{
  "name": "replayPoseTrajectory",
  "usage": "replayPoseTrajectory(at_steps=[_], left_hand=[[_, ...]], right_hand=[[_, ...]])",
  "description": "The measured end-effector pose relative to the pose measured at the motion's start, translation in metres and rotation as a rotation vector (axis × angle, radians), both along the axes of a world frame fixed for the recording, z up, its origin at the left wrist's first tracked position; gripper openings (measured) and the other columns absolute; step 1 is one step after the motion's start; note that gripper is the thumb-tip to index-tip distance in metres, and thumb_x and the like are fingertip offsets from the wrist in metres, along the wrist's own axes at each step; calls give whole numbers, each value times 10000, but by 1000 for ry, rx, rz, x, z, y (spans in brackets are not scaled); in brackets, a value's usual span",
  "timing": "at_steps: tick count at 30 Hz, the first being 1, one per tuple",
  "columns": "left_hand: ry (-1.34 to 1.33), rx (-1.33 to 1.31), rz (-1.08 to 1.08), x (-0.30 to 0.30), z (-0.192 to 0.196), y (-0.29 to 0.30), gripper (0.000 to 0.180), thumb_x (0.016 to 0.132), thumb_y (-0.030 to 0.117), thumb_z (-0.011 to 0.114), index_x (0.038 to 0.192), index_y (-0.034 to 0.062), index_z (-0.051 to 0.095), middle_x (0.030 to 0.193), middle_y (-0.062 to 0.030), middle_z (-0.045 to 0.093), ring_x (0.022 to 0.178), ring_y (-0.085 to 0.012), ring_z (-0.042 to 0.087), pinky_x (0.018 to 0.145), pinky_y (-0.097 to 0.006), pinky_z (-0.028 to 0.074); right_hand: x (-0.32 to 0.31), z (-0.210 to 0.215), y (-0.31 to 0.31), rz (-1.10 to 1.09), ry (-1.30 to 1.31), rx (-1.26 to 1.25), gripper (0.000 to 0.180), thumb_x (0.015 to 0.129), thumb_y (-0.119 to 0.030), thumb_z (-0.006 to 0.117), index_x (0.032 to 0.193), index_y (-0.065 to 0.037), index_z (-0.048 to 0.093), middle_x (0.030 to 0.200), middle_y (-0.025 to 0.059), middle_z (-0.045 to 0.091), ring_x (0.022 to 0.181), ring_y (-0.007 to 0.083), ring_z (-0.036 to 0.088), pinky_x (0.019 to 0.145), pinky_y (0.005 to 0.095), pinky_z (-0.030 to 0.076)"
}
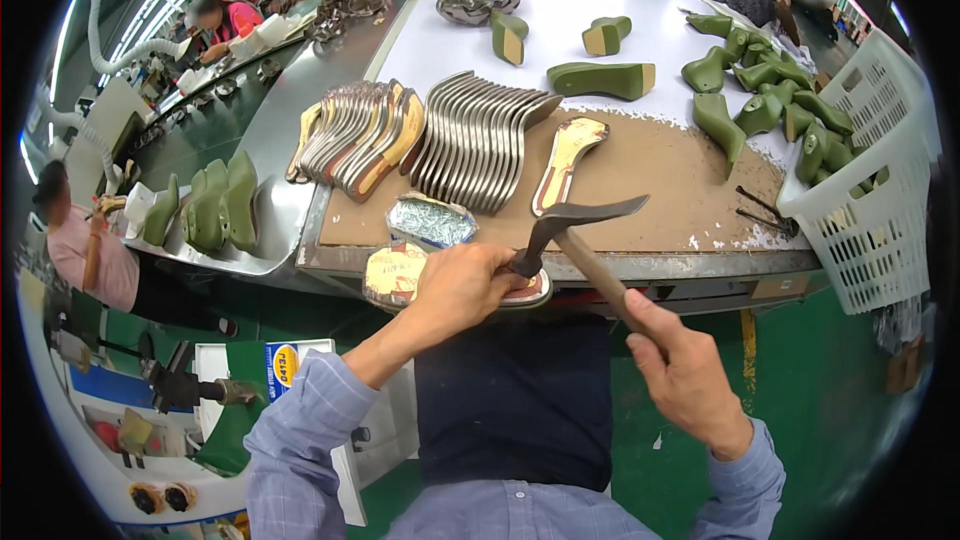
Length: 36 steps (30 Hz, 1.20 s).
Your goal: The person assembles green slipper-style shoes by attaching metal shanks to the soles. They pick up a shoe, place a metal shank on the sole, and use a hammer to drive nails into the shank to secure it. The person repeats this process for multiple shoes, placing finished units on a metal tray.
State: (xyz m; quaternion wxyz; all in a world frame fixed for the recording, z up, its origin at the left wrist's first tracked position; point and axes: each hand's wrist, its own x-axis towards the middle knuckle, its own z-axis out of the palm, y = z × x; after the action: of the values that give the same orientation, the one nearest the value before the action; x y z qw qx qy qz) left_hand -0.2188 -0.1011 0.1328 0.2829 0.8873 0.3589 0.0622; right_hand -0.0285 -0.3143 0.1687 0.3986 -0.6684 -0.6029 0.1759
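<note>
A hammer with a wooden handle and a long, curved dark metal head is gripped in my right hand. Its striking end comes down right beside the fingertips of my left hand. Those fingers are pinched closed over a tan and brown insole, which juts out at either side of the hand by the table's front edge. Whatever sits between the fingertips is hidden. Just beyond lies an opened packet of small silvery nails. Another insole lies flat farther back.
Stacked insoles and a row of curved, shiny-edged pieces stand on the brown board. Green shoe lasts lie behind, with more piled beside a white basket. Lasts also stand left. Co-workers sit beyond.
</note>
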Motion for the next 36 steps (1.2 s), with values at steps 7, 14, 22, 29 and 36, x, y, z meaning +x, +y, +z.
replayPoseTrajectory(at_steps=[7, 14, 22, 29, 36], left_hand=[[-7, 557, -318, -34, 4, 17, 578, 773, 469, 780, 1229, 137, 654, 1133, -88, 705, 1068, -302, 655, 964, -499, 421], [86, 435, -333, -37, -4, 12, 560, 783, 481, 763, 1210, 139, 644, 1020, -78, 672, 1004, -252, 654, 928, -430, 398], [76, 469, -316, -38, -6, 10, 529, 794, 464, 759, 1182, 128, 633, 1006, -81, 655, 972, -257, 646, 880, -432, 396], [102, 471, -335, -33, -6, 9, 548, 800, 492, 754, 1173, 112, 626, 995, -89, 633, 984, -269, 630, 861, -422, 404], [77, 462, -319, -36, -10, 7, 534, 798, 484, 756, 1155, 110, 623, 986, -90, 628, 971, -276, 634, 848, -425, 412]], right_hand=[[6, -42, -24, -27, 318, 146, 507, 1004, -55, 597, 1459, -39, 373, 790, 50, 588, 598, 82, 474, 551, 247, 414], [10, -47, -28, -88, 102, 200, 497, 966, -17, 640, 1424, -24, 448, 978, 144, 687, 765, 156, 648, 676, 280, 522], [18, 8, -30, -64, -53, 439, 519, 972, -53, 612, 1437, -23, 384, 1051, 178, 649, 773, 207, 644, 634, 305, 528], [4, -7, 5, -17, -155, 52, 447, 866, -41, 731, 1298, -73, 622, 1090, 182, 703, 910, 385, 689, 747, 421, 584], [21, 41, -23, -58, 379, 709, 691, 1003, -179, 576, 1563, -103, 178, 855, 95, 607, 545, 107, 498, 466, 256, 386]])
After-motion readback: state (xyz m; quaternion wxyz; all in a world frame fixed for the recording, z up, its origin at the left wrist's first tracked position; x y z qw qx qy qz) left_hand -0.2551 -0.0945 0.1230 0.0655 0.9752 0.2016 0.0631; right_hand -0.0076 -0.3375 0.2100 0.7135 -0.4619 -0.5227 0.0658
